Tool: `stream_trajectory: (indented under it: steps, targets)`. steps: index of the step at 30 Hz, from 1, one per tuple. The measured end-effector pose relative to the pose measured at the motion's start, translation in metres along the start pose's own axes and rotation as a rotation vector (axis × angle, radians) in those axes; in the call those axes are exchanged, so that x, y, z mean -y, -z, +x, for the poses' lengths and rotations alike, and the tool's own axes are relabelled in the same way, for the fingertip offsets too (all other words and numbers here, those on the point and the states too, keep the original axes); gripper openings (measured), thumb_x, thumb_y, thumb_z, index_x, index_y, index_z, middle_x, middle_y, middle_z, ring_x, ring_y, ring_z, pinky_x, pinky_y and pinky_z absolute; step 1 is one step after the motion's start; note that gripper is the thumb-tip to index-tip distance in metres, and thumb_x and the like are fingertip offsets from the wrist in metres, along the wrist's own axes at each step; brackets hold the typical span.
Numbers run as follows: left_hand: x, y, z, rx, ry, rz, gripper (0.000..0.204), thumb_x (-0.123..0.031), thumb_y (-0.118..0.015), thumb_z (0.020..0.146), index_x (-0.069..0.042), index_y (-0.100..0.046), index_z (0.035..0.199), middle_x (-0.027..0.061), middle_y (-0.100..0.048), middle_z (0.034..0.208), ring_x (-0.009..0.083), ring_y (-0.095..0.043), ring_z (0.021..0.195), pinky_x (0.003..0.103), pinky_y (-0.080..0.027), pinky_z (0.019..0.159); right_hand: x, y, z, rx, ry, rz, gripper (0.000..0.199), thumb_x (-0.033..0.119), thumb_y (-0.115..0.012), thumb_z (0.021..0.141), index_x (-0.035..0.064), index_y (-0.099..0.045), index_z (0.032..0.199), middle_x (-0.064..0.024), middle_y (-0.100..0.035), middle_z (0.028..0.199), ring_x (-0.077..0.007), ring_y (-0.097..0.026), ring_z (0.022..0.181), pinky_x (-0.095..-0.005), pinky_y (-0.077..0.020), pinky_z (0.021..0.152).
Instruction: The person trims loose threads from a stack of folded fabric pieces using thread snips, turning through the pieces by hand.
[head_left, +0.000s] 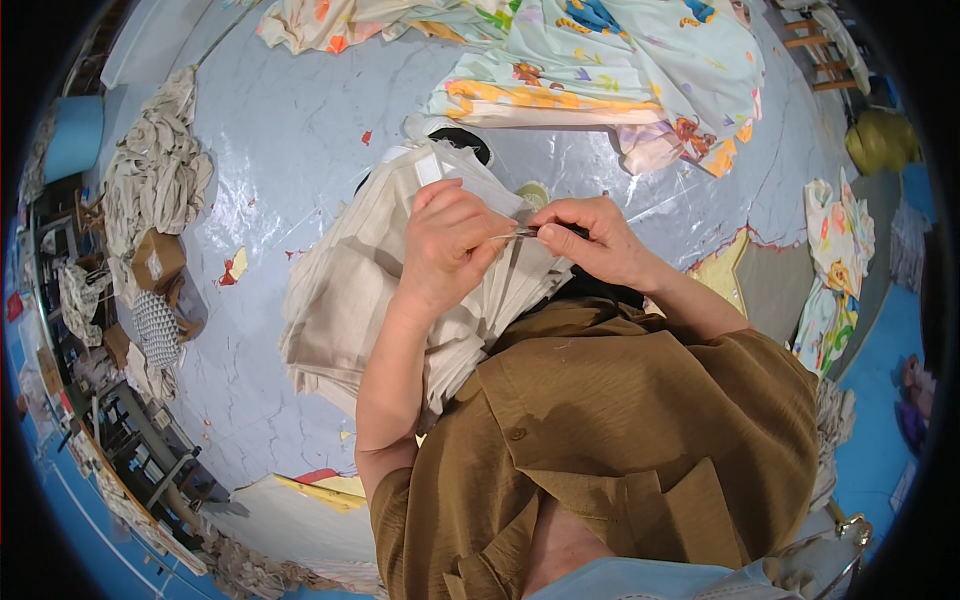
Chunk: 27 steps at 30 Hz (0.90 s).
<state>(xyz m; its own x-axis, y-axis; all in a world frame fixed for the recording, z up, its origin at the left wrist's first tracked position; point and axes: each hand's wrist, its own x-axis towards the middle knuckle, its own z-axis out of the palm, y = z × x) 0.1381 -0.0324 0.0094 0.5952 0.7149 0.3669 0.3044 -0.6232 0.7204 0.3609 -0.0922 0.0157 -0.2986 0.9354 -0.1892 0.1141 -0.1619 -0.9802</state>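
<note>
A thick stack of cream cloth pieces (350,270) lies in front of me, partly over my lap. My left hand (445,240) rests on the stack, fingers curled and closed, pinching something thin, perhaps a thread or cloth edge. Close beside it, my right hand (595,238) is closed around a small dark-handled metal tool (528,231), which looks like thread snips. The tool's tip meets the left fingertips, and most of it is hidden in the palm. A white label (428,168) sits on the cloth just past my left hand, beside sheer white material (490,190).
Printed pastel fabric (560,70) spreads over the far side of the grey-blue marbled table (270,180). Crumpled beige cloth (160,170) and a cardboard box (158,260) are at left. More printed cloth (835,270) hangs at right. The table covering is torn in places.
</note>
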Motion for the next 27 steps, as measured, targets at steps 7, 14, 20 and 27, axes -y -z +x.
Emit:
stream_trajectory:
  steps: [7,14,20,27]
  targets:
    - [-0.0066,-0.0016,0.0029,-0.048,-0.079,0.104,0.013,-0.009,-0.076,0.067,-0.011,-0.070,0.078,-0.0011,-0.066,0.075,0.0189,-0.063,0.079,0.042,-0.045,0.094,-0.0012,0.0049,-0.0028,0.035,-0.046,0.044,0.018,0.016,-0.061,0.098,0.0001,-0.068,0.098,0.0026,-0.060,0.074,-0.0034,-0.048,0.069,-0.0218,-0.0395,0.060]
    - [-0.0066,-0.0058,0.0017,-0.078,-0.124,0.121,0.015,-0.006,-0.075,0.063,-0.011,-0.067,0.075,-0.0008,-0.064,0.073,0.0190,-0.063,0.079,0.042,-0.046,0.094,-0.0029,0.0058,-0.0035,0.038,-0.087,0.083,0.018,0.018,-0.061,0.098,0.0010,-0.069,0.097,0.0032,-0.060,0.073,-0.0031,-0.047,0.067,-0.0215,-0.0383,0.058]
    - [-0.0076,-0.0078,0.0017,-0.100,-0.133,0.113,0.016,-0.004,-0.074,0.062,-0.010,-0.066,0.074,0.0001,-0.063,0.072,0.0190,-0.064,0.079,0.041,-0.046,0.093,-0.0061,0.0098,-0.0039,0.059,0.011,-0.094,0.018,0.015,-0.062,0.096,-0.0015,-0.067,0.100,-0.0018,-0.067,0.080,-0.0058,-0.056,0.070,-0.0230,-0.0456,0.064]
    - [-0.0053,-0.0072,-0.0004,-0.069,-0.116,0.113,0.015,-0.006,-0.074,0.066,-0.011,-0.066,0.077,-0.0010,-0.064,0.078,0.0181,-0.062,0.083,0.042,-0.045,0.094,-0.0053,0.0072,-0.0040,0.010,0.071,-0.120,0.013,0.011,-0.066,0.092,-0.0007,-0.067,0.097,-0.0037,-0.066,0.078,-0.0062,-0.056,0.070,-0.0238,-0.0448,0.062]
